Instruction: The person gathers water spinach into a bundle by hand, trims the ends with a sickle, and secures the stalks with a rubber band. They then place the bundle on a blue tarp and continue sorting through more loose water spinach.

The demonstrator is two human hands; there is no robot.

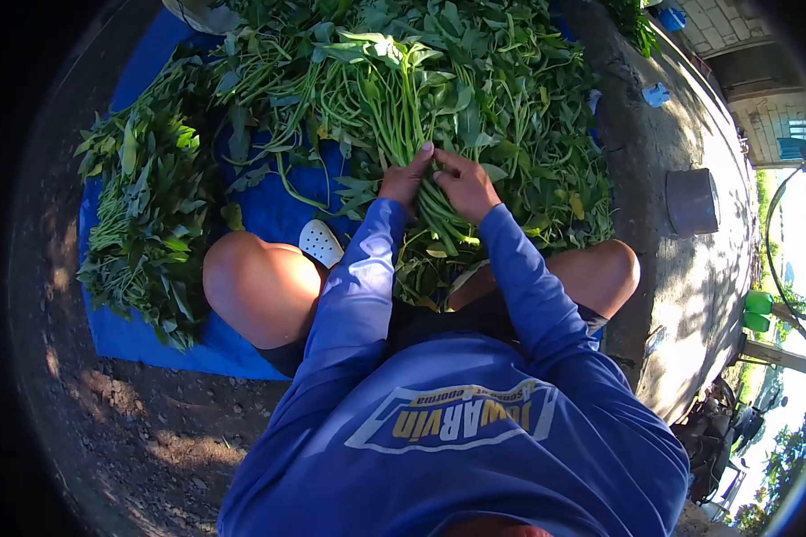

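Both hands grip one bundle of leafy green stems (398, 107), which looks like water spinach. My left hand (407, 182) wraps the bundle from the left side, its thumb lying over the stems. From the right, my right hand (466, 185) closes round the same stems, fingertips near the left thumb. Leaves fan out above the hands, while cut stem ends (448, 234) poke out below them. Loose greens (528, 116) are heaped in front and to the right. The undersides of both hands are hidden.
A blue tarp (134, 336) lies under the greens. Stacked bundles (143, 206) rest at its left. A white perforated clog (320, 242) sits by my left knee. On the right are a concrete ledge (631, 161), a round container (692, 202) and a green jug (758, 309).
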